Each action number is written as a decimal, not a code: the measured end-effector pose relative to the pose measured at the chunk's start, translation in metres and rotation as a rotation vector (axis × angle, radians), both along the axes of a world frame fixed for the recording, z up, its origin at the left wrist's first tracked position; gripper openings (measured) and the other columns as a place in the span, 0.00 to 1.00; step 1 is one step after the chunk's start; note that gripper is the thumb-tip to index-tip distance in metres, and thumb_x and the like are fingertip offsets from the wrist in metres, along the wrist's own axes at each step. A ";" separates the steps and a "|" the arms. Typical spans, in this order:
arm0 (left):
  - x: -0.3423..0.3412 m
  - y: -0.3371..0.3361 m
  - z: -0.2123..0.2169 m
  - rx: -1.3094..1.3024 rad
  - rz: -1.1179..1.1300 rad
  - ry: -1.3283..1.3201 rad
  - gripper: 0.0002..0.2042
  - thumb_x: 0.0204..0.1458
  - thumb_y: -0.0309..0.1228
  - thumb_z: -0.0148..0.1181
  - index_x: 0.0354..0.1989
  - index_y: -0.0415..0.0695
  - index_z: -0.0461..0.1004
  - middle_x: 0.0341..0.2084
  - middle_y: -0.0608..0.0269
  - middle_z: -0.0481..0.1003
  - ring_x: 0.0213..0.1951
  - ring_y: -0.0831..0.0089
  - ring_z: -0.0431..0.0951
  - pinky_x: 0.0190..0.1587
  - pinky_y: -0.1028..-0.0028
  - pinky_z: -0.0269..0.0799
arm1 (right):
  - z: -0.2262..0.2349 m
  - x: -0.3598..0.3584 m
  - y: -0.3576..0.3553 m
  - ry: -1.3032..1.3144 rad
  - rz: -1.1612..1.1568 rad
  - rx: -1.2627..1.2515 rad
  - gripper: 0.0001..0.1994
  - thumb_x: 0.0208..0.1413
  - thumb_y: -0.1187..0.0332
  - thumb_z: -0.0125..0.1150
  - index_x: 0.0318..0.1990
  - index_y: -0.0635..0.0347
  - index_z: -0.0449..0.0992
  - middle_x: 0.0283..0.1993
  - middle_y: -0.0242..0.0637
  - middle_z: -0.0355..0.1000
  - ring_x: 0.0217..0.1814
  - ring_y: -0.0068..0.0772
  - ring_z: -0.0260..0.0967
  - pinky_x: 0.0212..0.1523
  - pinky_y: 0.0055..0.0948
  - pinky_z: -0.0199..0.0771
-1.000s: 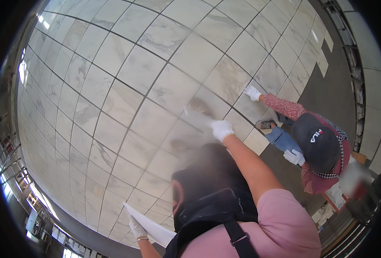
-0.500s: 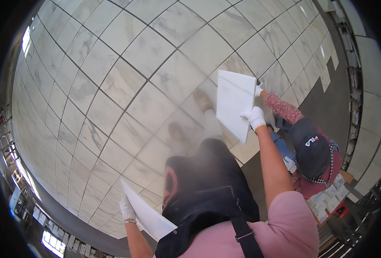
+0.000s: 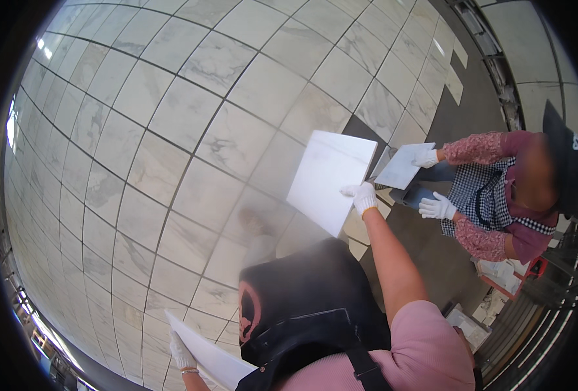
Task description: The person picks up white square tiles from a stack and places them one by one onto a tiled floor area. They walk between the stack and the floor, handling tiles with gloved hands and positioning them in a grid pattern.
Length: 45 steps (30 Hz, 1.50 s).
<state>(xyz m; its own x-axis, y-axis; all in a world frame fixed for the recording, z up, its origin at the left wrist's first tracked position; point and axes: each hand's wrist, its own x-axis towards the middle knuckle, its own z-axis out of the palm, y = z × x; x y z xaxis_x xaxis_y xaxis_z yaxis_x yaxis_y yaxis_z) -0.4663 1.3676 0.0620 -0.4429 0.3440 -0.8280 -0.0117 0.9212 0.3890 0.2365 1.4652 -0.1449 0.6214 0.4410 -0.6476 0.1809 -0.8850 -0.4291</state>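
A person looks down at a floor of pale marble tiles (image 3: 191, 130) with grey veins and dark grout lines. Their right hand (image 3: 362, 197), in a white glove, reaches forward at arm's length and grips the near right edge of a square white marble tile (image 3: 328, 179). The fingers are curled over that edge, pinching it. The tile is smooth and faintly veined, held clear of the floor and tilted, with one corner pointing away from the person and to the right, and its lowest corner pointing back toward them. Being square, it has no clear long axis.

Their left hand (image 3: 181, 352), also in a white glove, is low and close to the body. It clasps a second white tile (image 3: 214, 357) at its far left end. This tile is seen nearly edge-on, and its visible length runs from the left hand toward the person's right and down.

Just beyond the right hand, to its right, a co-worker in a checked apron crouches. One of the co-worker's gloved hands (image 3: 426, 158) holds a smaller pale tile (image 3: 403, 166). The co-worker's other gloved hand (image 3: 437, 207) is spread open below it.

Near the co-worker, to the right of the person's forearm, a red tray (image 3: 514, 287) holds pale pieces; what they are cannot be told.
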 end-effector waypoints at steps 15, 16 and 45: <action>0.116 0.010 -0.012 -0.247 -0.505 0.163 0.31 0.65 0.57 0.47 0.53 0.36 0.75 0.36 0.64 0.76 0.36 0.76 0.73 0.38 0.73 0.72 | -0.082 0.158 -0.089 0.043 -0.255 0.081 0.16 0.37 0.74 0.74 0.35 0.77 0.79 0.35 0.47 0.79 0.33 0.40 0.77 0.37 0.36 0.77; 0.129 0.011 -0.015 -0.286 -0.551 0.191 0.31 0.65 0.57 0.48 0.53 0.36 0.75 0.36 0.64 0.76 0.36 0.76 0.73 0.38 0.73 0.72 | -0.096 0.175 -0.093 0.031 -0.253 0.064 0.17 0.38 0.74 0.74 0.36 0.78 0.79 0.36 0.48 0.79 0.34 0.40 0.77 0.37 0.36 0.77; 0.280 -0.016 -0.043 -0.488 -0.811 0.437 0.30 0.67 0.53 0.45 0.34 0.31 0.74 0.26 0.56 0.73 0.31 0.72 0.69 0.34 0.66 0.65 | -0.243 0.349 -0.077 0.302 -0.193 0.296 0.15 0.49 0.67 0.69 0.37 0.75 0.84 0.36 0.45 0.82 0.37 0.31 0.79 0.43 0.32 0.75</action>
